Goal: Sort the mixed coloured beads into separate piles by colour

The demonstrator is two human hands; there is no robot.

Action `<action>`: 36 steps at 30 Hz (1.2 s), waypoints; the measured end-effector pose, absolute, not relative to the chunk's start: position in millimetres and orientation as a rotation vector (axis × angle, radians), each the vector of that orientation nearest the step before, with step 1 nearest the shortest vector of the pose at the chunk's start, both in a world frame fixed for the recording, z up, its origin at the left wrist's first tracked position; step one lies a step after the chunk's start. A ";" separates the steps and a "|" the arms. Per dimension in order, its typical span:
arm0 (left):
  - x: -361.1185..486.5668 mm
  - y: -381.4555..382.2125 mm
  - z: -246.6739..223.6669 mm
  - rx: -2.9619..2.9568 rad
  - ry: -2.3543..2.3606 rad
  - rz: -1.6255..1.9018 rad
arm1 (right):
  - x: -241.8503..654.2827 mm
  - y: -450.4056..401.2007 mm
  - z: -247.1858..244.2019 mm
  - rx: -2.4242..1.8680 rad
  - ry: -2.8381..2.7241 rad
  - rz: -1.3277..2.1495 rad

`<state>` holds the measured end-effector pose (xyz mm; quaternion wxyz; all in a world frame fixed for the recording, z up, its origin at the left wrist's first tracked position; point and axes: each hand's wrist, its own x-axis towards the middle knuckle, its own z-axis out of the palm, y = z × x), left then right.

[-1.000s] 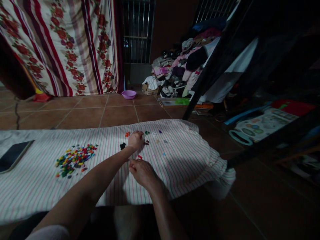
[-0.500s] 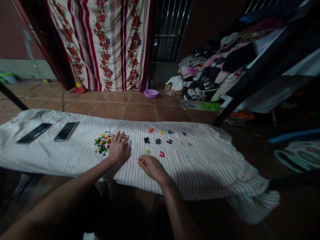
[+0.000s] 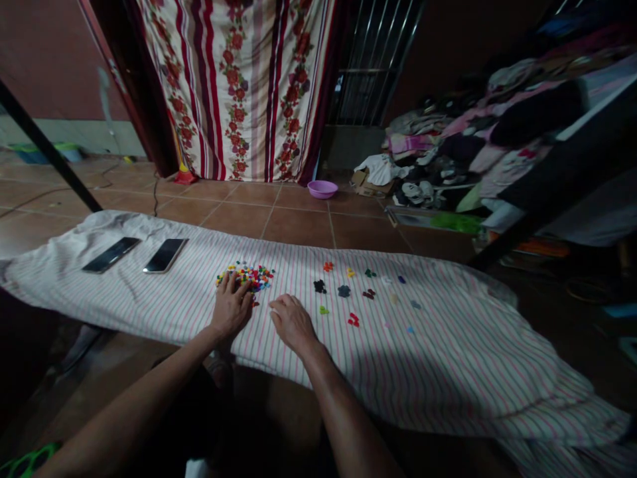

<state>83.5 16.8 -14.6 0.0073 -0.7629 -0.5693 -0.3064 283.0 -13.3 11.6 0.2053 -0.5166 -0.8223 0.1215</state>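
The left hand [image 3: 231, 309] lies spread, fingertips on the near edge of a heap of small multicoloured plastic bricks [image 3: 246, 277]. The right hand [image 3: 292, 324] rests just beside it on the striped sheet [image 3: 423, 372], fingers loosely curled; whether they pinch anything cannot be told. Right of the heap, small separate clusters of bricks lie sorted by colour across the sheet: orange [image 3: 328, 266], yellow [image 3: 350, 272], green [image 3: 369, 273], black [image 3: 320, 286], grey [image 3: 343, 291], red [image 3: 353, 320] and others. Two phones [image 3: 165, 255] lie near the sheet's far-left edge. Beyond the sheet, a purple basin [image 3: 322, 189] sits on the tiled floor [image 3: 298, 227], near a heap of clothes [image 3: 472, 133] and a floral curtain [image 3: 239, 86].
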 end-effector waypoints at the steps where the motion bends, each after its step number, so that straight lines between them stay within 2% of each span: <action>1: 87.5 19.9 -13.2 -2.363 -1.795 -0.966 | 281.6 -11.5 10.7 -1.431 -2.284 0.348; 15: 113.3 62.5 -7.1 -2.594 -1.631 -0.788 | 295.6 -10.4 -3.0 -1.272 -2.205 0.458; 26: 121.5 60.9 -6.5 -2.626 -1.518 -0.980 | 299.5 -14.5 -6.6 -1.283 -2.192 0.408; 36: 146.1 64.8 9.2 -2.772 -1.772 -1.134 | 301.0 -23.4 -0.5 -1.297 -2.203 0.396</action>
